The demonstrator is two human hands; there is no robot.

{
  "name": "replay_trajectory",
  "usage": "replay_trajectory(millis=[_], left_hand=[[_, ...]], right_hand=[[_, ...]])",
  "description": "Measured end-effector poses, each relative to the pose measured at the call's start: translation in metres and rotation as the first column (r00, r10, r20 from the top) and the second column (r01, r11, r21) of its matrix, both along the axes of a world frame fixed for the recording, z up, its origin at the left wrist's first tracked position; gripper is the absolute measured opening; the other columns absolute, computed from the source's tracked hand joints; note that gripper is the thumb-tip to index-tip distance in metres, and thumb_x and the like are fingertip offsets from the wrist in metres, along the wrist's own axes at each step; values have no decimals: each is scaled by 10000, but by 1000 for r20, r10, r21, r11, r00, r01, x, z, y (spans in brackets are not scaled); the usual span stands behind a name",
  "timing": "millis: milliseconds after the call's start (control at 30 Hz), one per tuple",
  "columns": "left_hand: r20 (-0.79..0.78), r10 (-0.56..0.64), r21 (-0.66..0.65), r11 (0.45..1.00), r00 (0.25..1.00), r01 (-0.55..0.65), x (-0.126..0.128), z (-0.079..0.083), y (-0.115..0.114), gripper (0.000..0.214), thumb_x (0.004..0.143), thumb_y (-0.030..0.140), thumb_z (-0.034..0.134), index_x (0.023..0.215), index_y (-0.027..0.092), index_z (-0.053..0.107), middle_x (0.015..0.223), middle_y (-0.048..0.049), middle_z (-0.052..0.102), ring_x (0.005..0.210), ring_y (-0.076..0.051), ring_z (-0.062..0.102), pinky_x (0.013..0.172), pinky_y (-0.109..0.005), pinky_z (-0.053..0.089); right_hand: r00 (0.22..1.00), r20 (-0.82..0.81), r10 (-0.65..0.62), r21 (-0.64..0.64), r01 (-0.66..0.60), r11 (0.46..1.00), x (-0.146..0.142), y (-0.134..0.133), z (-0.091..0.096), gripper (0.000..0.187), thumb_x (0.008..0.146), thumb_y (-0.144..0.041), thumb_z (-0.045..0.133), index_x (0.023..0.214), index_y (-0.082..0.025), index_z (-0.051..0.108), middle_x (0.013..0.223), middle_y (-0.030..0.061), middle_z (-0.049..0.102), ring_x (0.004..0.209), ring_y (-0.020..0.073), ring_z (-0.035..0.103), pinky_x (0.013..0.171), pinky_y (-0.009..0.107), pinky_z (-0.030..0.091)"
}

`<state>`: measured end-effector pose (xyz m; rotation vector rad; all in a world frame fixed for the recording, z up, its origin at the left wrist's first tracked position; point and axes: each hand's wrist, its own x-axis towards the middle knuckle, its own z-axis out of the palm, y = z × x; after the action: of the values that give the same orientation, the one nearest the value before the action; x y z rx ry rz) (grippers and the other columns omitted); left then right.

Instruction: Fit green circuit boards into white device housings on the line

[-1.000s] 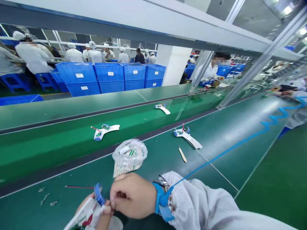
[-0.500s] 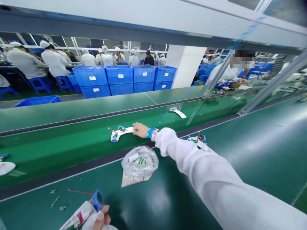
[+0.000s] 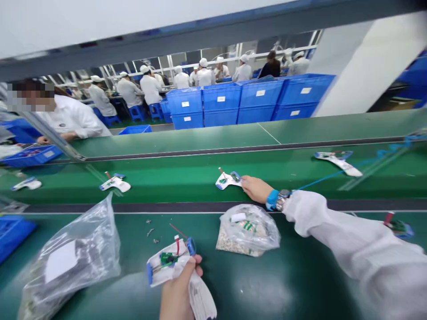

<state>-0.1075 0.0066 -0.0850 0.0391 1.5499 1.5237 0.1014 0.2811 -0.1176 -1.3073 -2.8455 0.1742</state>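
My left hand [image 3: 178, 289] is closed round a white pistol-shaped housing [image 3: 203, 295], which looks like an open thermometer gun. It carries a green circuit board [image 3: 167, 259], a blue-framed part [image 3: 191, 246] and red wires. My right hand [image 3: 256, 189], with a watch and a blue wrist strap, reaches across to the green belt. Its fingers are closed on the handle end of a similar white housing [image 3: 225, 180], with boards and a red-wired connector exposed. Below that hand lies a clear bag of small parts [image 3: 248, 230].
More housings lie on the belt, one at left [image 3: 115, 183] and one at right [image 3: 338, 162]. A large clear bag [image 3: 75, 258] and a blue bin [image 3: 15, 235] occupy the left. Loose metal bits [image 3: 151, 232] dot the bench. A coworker [image 3: 71, 115] sits across.
The view has swung left, bringing in the large bag and a coworker. My left hand and its housing show more fully. My right hand stays at the handle of the belt housing.
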Motion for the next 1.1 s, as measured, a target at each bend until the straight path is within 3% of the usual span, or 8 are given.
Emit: replay_trajectory(millis=[100, 367, 533, 933, 1100], left_hand=[[30, -9, 54, 998, 1000, 7, 1, 2, 0, 298, 531, 309, 851, 694, 117, 692, 612, -32, 680, 485, -96, 557, 425, -179, 397], [29, -11, 92, 996, 1000, 8, 2, 0, -1, 296, 529, 333, 842, 669, 103, 716, 491, -28, 632, 458, -102, 548, 415, -173, 379], [15, 38, 92, 995, 999, -39, 1, 0, 3, 280, 506, 291, 841, 677, 120, 701, 594, -42, 687, 478, -104, 572, 436, -181, 408], [15, 81, 82, 993, 997, -82, 1, 9, 9, 313, 473, 233, 837, 711, 121, 668, 592, -32, 701, 441, -96, 567, 416, -181, 409], [67, -2, 104, 995, 998, -5, -5, 23, 7, 326, 485, 307, 843, 698, 125, 676, 571, -14, 672, 457, -81, 546, 414, -167, 388]], right_hand=[[999, 19, 26, 21, -27, 999, 8, -1, -8, 271, 908, -287, 541, 1146, -160, 566, 1230, 95, 544, 1049, 213, 565, 887, 428, 486], [999, -17, 40, 58, -39, 998, 12, 14, -17, 263, 909, -287, 542, 1130, -149, 573, 1193, 96, 566, 1014, 202, 582, 865, 408, 499], [996, -90, 27, 63, -22, 998, 30, 13, -22, 243, 910, -273, 538, 1122, -160, 579, 1232, 96, 545, 1059, 210, 561, 893, 419, 485], [971, -184, -152, -32, 148, 988, 47, 1, -26, 211, 911, -285, 537, 1065, -154, 597, 1136, 76, 592, 999, 191, 583, 859, 401, 497], [947, -193, -255, -108, 238, 965, 89, -23, -11, 212, 914, -326, 531, 931, -131, 612, 911, 28, 633, 803, 143, 612, 733, 325, 520]])
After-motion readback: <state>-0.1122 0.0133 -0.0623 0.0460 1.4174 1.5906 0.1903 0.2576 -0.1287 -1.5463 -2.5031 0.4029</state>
